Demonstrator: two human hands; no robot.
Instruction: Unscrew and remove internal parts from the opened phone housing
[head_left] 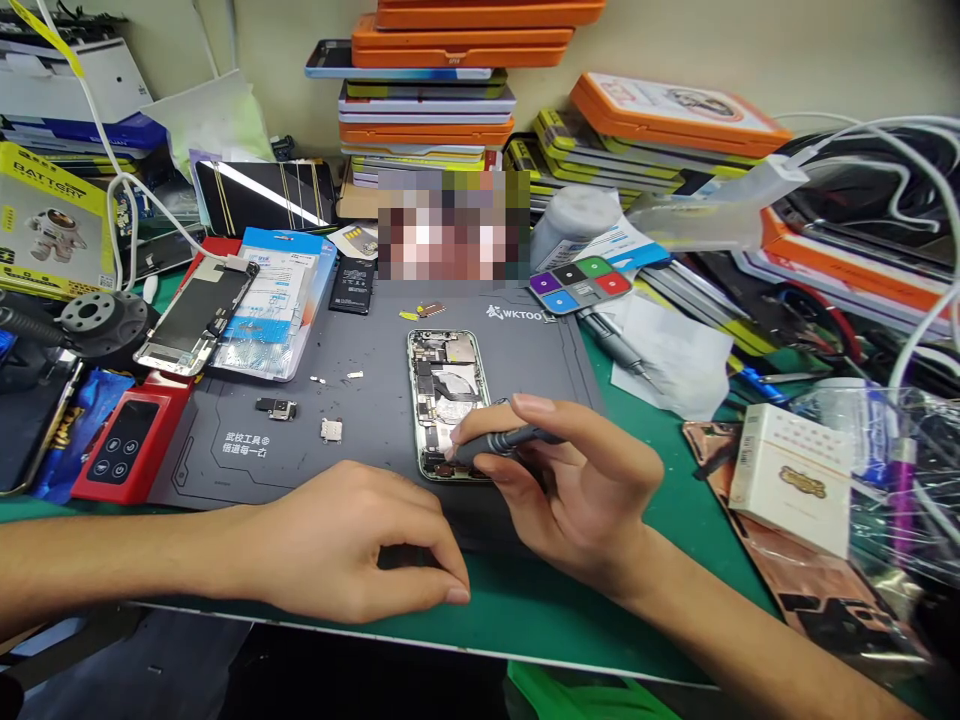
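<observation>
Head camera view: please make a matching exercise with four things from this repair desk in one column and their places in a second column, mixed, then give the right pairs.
Things:
1. opened phone
2. screwdriver
3. red device
4. white box

Places:
A. far right of the desk
B. held in the right hand
C. left edge of the grey mat
D. middle of the grey mat

Pairs: 1-D, 2-B, 3-C, 4-A

Readable: "WKTOO…" in white on the grey repair mat (pixel 360 330), far edge, tail cut off. Two lines of Chinese characters on the mat's near-left part. "BATTERY" on the yellow box (pixel 52 215) at the desk's far-left. Everything else too small.
</observation>
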